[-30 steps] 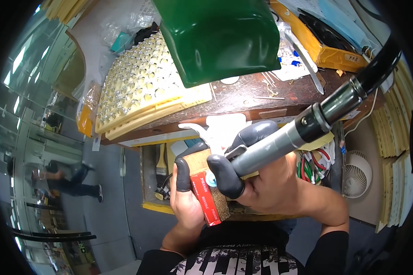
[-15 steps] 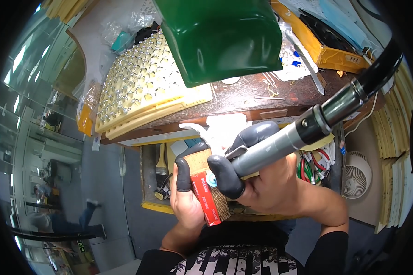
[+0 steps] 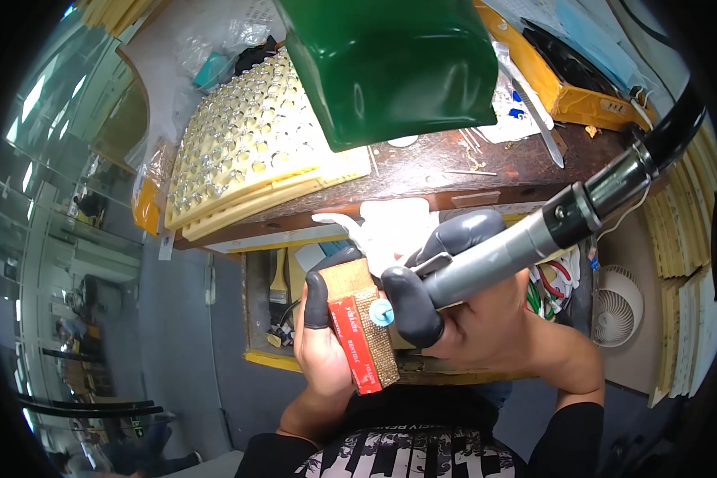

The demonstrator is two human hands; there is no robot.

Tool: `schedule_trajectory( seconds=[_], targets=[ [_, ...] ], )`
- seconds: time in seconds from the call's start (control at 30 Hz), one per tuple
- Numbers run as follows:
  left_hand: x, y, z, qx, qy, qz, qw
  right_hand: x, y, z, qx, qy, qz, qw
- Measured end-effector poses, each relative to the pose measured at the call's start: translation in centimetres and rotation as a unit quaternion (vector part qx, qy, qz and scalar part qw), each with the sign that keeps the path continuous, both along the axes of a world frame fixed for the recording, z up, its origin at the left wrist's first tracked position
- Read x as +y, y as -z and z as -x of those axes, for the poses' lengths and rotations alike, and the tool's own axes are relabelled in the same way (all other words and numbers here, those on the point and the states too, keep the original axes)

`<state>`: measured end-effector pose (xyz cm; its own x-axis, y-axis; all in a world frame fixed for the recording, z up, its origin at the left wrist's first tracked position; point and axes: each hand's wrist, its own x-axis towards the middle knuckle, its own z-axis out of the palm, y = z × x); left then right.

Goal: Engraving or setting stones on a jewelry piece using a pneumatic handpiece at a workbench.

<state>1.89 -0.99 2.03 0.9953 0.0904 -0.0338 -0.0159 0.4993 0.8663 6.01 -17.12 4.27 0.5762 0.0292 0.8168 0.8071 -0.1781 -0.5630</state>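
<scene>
Almost nothing has moved since the earlier frames — both hands stay in front of the desk's near edge. The left hand [image 3: 320, 350], its fingertips in dark rubber caps, is closed around a small gold-and-red rectangular block [image 3: 364, 328]. The right hand [image 3: 462, 319] grips a grey cylindrical rotary handpiece [image 3: 502, 256] — its pale blue tip touches the block. A cream tray of small pieces [image 3: 251, 147] lies at the brown wooden desk's [image 3: 446, 171] left part.

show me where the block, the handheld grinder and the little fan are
block [image 3: 364, 331], head view, on its gold gritty face beside the red side
handheld grinder [image 3: 498, 256], head view, on the grey barrel
little fan [image 3: 618, 307], head view, on the round white grille
</scene>
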Motion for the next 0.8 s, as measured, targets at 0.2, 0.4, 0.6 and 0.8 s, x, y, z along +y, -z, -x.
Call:
schedule_trajectory(
  seconds=[0.2,0.4,0.6,0.8],
  targets=[
    [-0.3,0.3,0.2,0.021,-0.012,0.055,0.998,-0.4,-0.3,0.2,0.03,0.008,0.052,0.998],
    [0.2,0.9,-0.3,0.06,0.001,0.061,0.996,-1.1,-0.1,0.4,0.14,-0.051,0.052,0.987],
    [1.9,1.3,-0.5,0.034,0.069,0.035,0.996,-2.0,-1.4,2.1,0.288,-0.117,-0.172,0.935],
    [2.5,2.2,-0.9,0.015,0.085,0.069,0.994,-4.6,2.5,3.5,0.198,-0.021,-0.062,0.978]
  ],
)
